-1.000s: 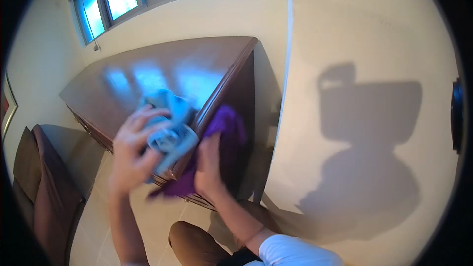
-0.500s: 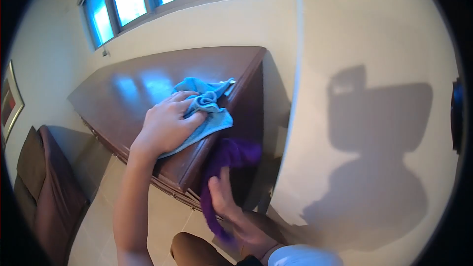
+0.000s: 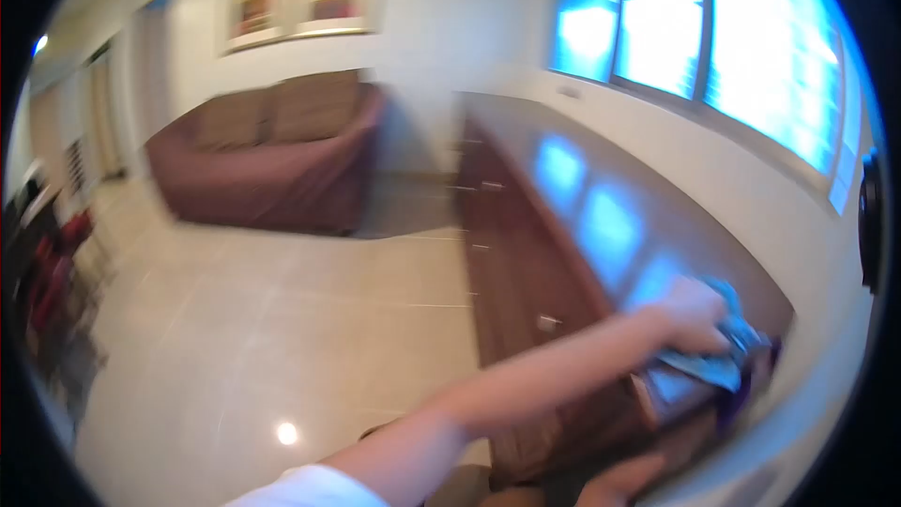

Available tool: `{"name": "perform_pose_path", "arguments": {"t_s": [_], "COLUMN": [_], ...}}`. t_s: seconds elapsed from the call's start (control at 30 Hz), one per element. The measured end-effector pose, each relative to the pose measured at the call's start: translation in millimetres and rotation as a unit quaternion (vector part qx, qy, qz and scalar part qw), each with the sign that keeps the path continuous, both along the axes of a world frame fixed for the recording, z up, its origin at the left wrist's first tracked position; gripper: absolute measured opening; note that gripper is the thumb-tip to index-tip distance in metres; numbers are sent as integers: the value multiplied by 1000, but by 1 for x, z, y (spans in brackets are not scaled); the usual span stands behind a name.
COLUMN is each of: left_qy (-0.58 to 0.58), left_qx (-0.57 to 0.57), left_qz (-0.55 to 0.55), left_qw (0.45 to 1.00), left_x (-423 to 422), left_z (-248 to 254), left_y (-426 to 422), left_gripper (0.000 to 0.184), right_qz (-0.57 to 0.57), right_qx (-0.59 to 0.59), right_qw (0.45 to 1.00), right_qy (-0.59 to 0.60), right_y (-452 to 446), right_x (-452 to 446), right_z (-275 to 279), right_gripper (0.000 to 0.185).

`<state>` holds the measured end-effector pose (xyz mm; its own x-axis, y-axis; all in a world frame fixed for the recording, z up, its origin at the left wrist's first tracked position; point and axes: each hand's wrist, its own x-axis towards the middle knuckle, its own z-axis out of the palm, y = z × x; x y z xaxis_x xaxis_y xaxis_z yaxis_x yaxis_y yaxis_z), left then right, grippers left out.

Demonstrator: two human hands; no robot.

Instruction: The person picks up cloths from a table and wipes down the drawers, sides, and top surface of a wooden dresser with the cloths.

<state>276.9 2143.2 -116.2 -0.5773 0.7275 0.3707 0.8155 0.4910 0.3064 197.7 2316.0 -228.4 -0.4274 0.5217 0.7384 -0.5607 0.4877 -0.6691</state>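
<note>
My left hand (image 3: 696, 315) presses down on a crumpled light blue cloth (image 3: 718, 371), its fingers curled into the fabric. The cloth lies on the near right end of a long brown cabinet (image 3: 657, 195) with a glossy top. My right hand (image 3: 755, 376) is low at that same end, smeared by motion and partly covered. A purple cloth (image 3: 734, 406) hangs around it and seems to be in its grasp, against the cabinet's end face.
Along the wall above the cabinet runs a bright window (image 3: 770, 47). A sofa (image 3: 272, 174) with a maroon cover stands across the tiled floor (image 3: 253, 319), under framed pictures (image 3: 305, 5). Blurred dark and red objects (image 3: 56, 272) are at the far left.
My view has swung left, bringing the sofa and floor into sight. The blue cloth stays under my left hand at the cabinet's end. The purple cloth remains with my right hand.
</note>
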Motion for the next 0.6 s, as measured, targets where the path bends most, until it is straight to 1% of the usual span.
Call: {"name": "perform_pose_path", "arguments": {"t_s": [0.1, 0.13, 0.17, 0.23, 0.27, 0.3, 0.33, 0.37, 0.5, 0.57, 0.6], "left_qy": [33, 22, 56, 42, 30, 8, 27, 44, 47, 19, 15], "left_qx": [133, 144, 162, 70, 91, 76, 108, 146, 192, 194, 199], "left_qz": [40, 55, 50, 14, 13, 17, -5, -34, -46, -3, -10], "left_qw": [990, 988, 984, 997, 995, 997, 994, 988, 979, 981, 980], "left_x": [-14, -18, -27, 25, 34, 44, 47, 53, 56, 62, 65], "left_z": [-25, -34, -41, -7, -9, -7, -11, -16, -24, -29, -33], "left_y": [15, 29, 36, 11, 11, 6, -1, -26, -37, -39, -40], "left_gripper": [28, 24, 23, 39, 37, 36, 35, 33, 33, 36, 36], "right_qz": [29, 40, 52, 70, 77, 74, 67, 49, -1, -31, -46], "right_qx": [70, 87, 101, 128, 136, 141, 144, 152, 142, 127, 118], "right_qw": [997, 995, 993, 989, 987, 986, 986, 986, 989, 991, 991], "right_qy": [-12, -18, -24, -36, -39, -41, -42, -44, -46, -37, -31], "right_y": [-66, -83, -104, -132, -142, -150, -158, -176, -181, -177, -175], "right_x": [29, 39, 48, 71, 83, 93, 104, 116, 137, 147, 153], "right_z": [11, 14, 18, 22, 21, 20, 17, 19, 10, 4, 2], "right_gripper": [46, 46, 45, 45, 45, 45, 45, 45, 44, 44, 44]}}
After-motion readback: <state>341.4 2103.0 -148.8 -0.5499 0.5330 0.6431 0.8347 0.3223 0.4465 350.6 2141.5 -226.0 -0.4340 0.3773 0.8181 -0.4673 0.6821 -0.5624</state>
